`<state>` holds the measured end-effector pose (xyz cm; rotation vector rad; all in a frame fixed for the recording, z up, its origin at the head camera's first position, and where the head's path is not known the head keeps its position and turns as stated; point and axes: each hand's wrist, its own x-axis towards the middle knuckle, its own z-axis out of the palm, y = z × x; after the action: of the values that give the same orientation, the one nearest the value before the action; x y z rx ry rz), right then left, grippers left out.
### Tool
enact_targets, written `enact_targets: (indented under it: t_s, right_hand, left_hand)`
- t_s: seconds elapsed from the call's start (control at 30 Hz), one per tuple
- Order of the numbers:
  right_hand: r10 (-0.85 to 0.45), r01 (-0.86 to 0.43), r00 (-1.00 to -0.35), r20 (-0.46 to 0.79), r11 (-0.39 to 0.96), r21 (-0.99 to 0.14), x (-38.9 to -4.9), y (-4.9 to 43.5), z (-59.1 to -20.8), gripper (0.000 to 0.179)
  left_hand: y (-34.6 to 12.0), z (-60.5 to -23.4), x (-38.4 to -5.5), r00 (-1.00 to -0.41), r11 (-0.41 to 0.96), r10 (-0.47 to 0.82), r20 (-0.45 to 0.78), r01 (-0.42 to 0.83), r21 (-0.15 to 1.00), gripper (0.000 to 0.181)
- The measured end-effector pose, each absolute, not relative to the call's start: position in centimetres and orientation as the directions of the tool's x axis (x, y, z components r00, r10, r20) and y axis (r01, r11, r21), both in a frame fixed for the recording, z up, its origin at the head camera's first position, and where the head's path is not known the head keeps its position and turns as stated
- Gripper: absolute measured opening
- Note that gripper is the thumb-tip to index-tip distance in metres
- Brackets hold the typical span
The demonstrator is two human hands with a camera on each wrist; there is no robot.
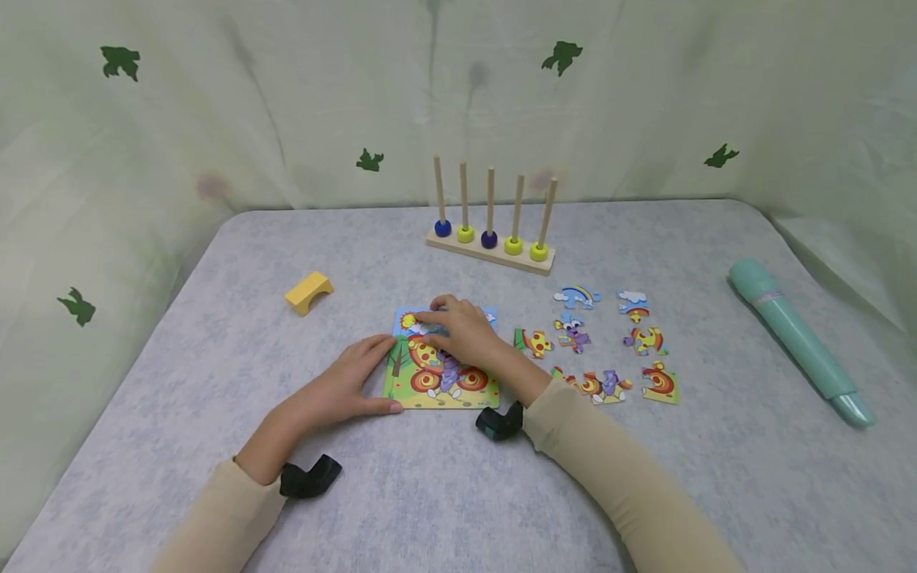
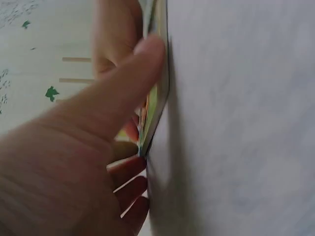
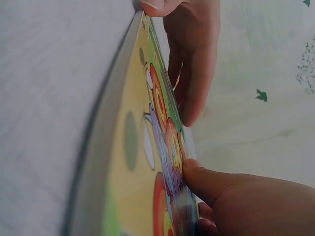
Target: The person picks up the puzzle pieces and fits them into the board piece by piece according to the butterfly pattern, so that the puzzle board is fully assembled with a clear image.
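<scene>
A picture puzzle board (image 1: pixel 444 400) with a printed butterfly lies flat on the table. My left hand (image 1: pixel 337 384) rests at its left side, the thumb by the lower left corner and the fairly straight fingers against the left edge. Over the board's top, my right hand (image 1: pixel 466 330) pinches a puzzle piece with a sun (image 1: pixel 408 320) at the upper left corner; the fingers hide part of it. In the right wrist view the right thumb (image 3: pixel 197 172) is close against the board's picture (image 3: pixel 165 142). The left wrist view shows the left thumb (image 2: pixel 123 81) by the board's edge.
Several loose puzzle pieces (image 1: pixel 573 333) lie right of the board. Behind stands a wooden peg rack (image 1: pixel 490 253) with blue and yellow beads. A yellow arch block (image 1: pixel 310 292) sits at the left, a teal microphone-shaped object (image 1: pixel 795 334) at the far right.
</scene>
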<state>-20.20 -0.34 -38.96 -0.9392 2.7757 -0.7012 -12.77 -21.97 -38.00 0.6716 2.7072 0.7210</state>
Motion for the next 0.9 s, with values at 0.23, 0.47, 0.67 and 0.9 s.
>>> enact_targets:
  t_s: [0.23,0.47,0.67,0.9]
  right_hand:
    - [-0.593,-0.537,-0.805,0.01,0.721,-0.438,-20.2,-0.7,-39.1,0.044]
    - [-0.612,-0.516,-0.789,-0.056,0.709,-0.48,-20.0,-0.3,-38.4,0.051]
    - [-0.665,-0.486,-0.742,-0.082,0.619,-0.617,-19.0,2.0,-36.2,0.055]
    - [-0.691,-0.533,-0.722,0.028,0.529,-0.66,-17.4,7.7,-33.6,0.054]
  left_hand:
    - [-21.6,-37.0,-14.1,-0.843,0.801,0.506,-0.181,0.381,0.462,0.111]
    - [-21.5,-37.0,-14.4,-0.848,0.812,0.495,-0.188,0.374,0.448,0.112]
    - [-21.5,-37.4,-14.5,-0.852,0.804,0.497,-0.164,0.381,0.456,0.114]
    - [-21.6,-37.7,-14.4,-0.86,0.812,0.483,-0.165,0.369,0.453,0.116]
